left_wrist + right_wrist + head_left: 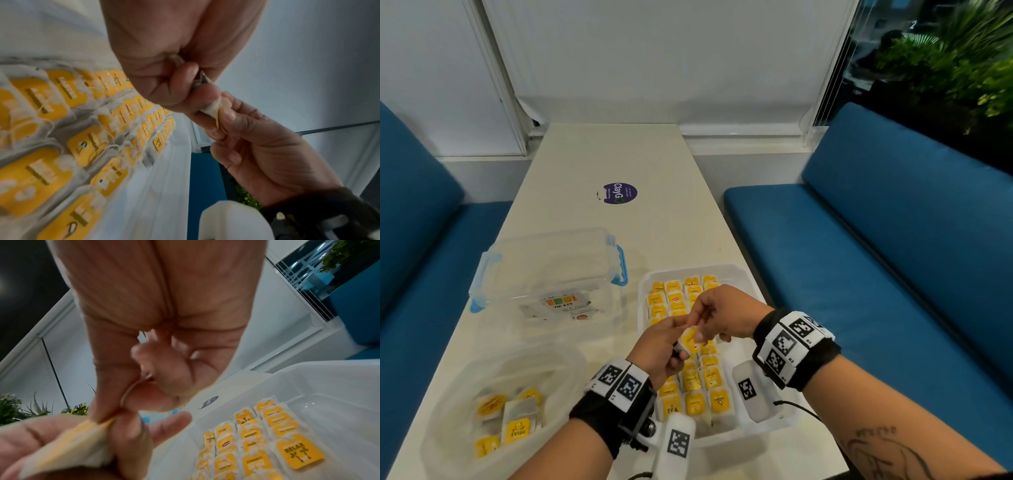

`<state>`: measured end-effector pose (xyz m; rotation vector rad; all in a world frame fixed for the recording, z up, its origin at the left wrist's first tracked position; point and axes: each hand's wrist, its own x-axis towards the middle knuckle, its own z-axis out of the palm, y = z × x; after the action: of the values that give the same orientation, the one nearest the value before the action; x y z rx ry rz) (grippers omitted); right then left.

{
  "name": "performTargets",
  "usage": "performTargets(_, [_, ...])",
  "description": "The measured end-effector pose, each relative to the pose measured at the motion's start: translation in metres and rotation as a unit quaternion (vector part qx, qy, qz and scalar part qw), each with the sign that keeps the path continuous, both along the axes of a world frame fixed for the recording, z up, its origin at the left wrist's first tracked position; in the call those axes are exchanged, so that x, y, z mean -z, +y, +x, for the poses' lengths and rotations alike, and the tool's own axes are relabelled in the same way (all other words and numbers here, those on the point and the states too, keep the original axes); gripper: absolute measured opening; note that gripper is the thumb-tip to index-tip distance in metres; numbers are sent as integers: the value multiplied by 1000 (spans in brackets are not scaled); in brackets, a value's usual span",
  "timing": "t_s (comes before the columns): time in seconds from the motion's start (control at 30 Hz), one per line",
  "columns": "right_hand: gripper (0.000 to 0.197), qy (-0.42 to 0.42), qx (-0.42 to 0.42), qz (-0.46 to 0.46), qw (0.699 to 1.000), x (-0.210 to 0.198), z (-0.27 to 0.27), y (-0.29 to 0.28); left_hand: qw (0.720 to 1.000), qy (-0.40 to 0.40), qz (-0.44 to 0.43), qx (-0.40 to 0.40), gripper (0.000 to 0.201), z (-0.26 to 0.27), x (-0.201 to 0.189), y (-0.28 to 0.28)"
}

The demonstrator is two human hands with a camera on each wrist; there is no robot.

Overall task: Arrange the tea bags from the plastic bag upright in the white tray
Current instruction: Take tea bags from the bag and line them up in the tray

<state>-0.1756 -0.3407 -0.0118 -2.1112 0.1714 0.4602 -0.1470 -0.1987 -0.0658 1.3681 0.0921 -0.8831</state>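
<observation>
A tea bag with a yellow tag [691, 338] hangs between both hands above the middle of the white tray [736, 270]. My left hand [677, 337] pinches its near end. My right hand [699, 329] pinches the yellow tag from above. In the left wrist view the left hand [185, 84] and right hand [224, 123] meet on the tea bag [213, 108]. The right wrist view shows the tea bag [68, 449] blurred under the right hand [115, 417]. Several rows of tea bags [702, 383] fill the tray. The plastic bag [465, 377] at the lower left holds several more tea bags [518, 428].
A clear lidded box with blue clips [548, 270] stands left of the tray. A purple sticker [619, 193] lies further up the table [619, 154]. Blue benches [876, 274] flank the table on both sides. The tray's far right part [339, 410] has no bags.
</observation>
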Motion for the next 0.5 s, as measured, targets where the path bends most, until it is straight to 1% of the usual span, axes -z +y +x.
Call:
performTargets(0.1, [21,-11,-3,-14,1000,0,-1,-1,1000,-3,17,-8,24,3,3,0])
performTargets(0.17, [21,-21,-3,-16,1000,-1,-2,-2,999,-13,32,-7,24,5,3,1])
performTargets(0.2, [22,-28,2,-2,1000,0,-2,-4,999,-21,43,-3,22,6,2,2])
performTargets(0.27, [24,-41,33,45,998,0,0,-8,996,-56,73,14,18,7,0,5])
performTargets(0.3, [25,-48,55,49,996,0,2,-11,991,-88,94,21,17,8,-1,6])
performTargets(0.33, [27,-58,75,30,995,0,4,-13,985,-129,116,23,18,9,0,8])
performTargets(0.4, [27,-69,103,-55,991,0,7,-19,960,-226,162,23,22,10,2,11])
performTargets(0.43, [23,-62,112,-88,988,0,8,-21,943,-273,190,29,25,11,3,12])
performTargets(0.5, [13,-22,119,-120,985,1,10,-25,902,-346,252,56,31,13,6,17])
